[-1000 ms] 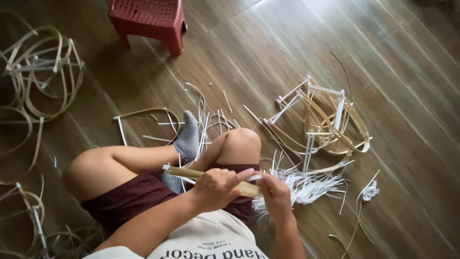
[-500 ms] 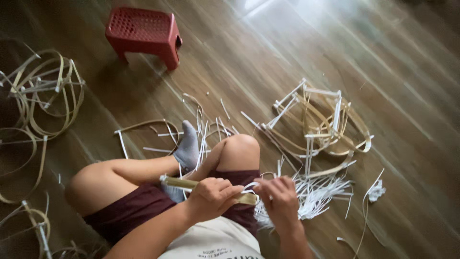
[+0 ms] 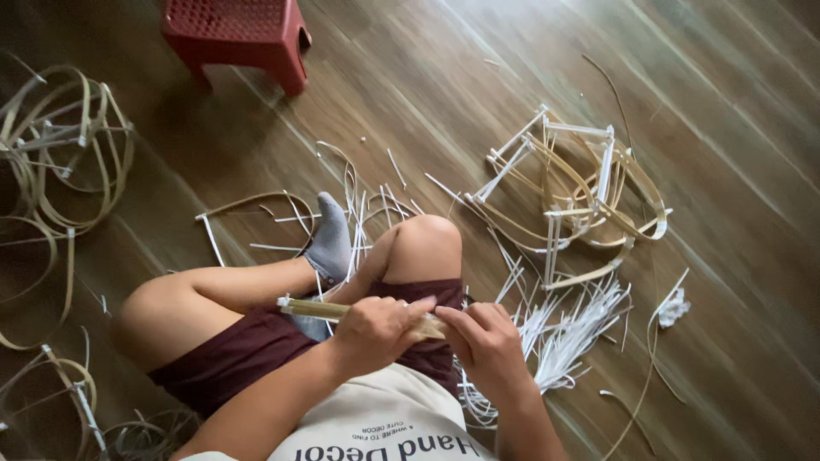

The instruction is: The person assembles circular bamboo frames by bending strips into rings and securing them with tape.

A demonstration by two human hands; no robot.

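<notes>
Left hand (image 3: 376, 331) is wrapped around a bamboo stick (image 3: 316, 309) lying across the lap; right hand (image 3: 487, 340) pinches its 3 o'clock end; looks mid-splitting, white strips (image 3: 572, 329) piled at 3 o'clock; next needs steady grip.

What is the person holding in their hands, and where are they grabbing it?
A pale bamboo stick. The left hand wraps its middle, the right hand pinches its right end, and the other end pokes out free over the lap.

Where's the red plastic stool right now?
In the head view, the red stool stands at top left on the wooden floor, beyond the grey-socked foot.
</notes>
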